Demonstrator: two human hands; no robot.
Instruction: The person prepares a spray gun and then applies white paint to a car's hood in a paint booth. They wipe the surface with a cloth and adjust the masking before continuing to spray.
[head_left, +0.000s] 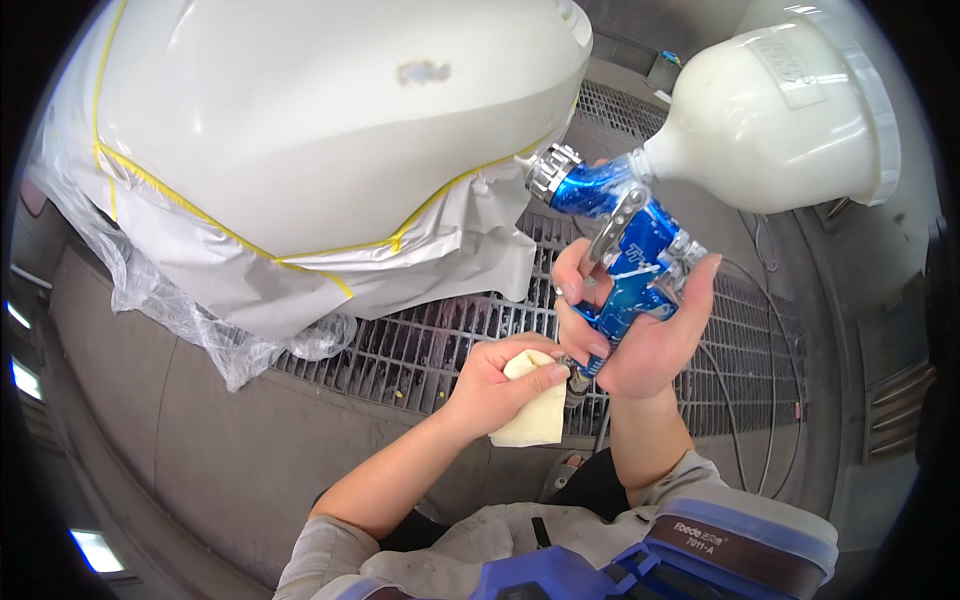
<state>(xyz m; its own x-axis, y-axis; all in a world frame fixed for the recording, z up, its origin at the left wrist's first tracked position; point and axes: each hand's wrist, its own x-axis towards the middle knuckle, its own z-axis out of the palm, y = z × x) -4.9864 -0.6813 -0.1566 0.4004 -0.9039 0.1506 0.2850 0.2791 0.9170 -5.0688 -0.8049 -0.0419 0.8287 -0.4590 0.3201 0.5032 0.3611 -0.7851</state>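
My right hand (645, 330) is wrapped round the handle of a blue spray gun (637, 262), which carries a large translucent white paint cup (765, 120). The gun's silver air cap (553, 172) points up and left, close to a white car bumper (322, 120). A folded pale yellow cloth (536, 412) is pinched in my left hand (499, 382), whose fingertips are at the air fitting (576, 386) under the handle. The bumper shows a small grey-blue patch (424, 73). Yellow tape (202, 214) and masking paper (225, 277) border its lower edge.
Clear plastic film (180, 322) hangs below the masking paper. Metal floor grating (420, 352) lies beneath the bumper and my hands. Thin hoses (771, 360) curve over the floor at the right. A worn respirator (720, 544) fills part of the bottom edge.
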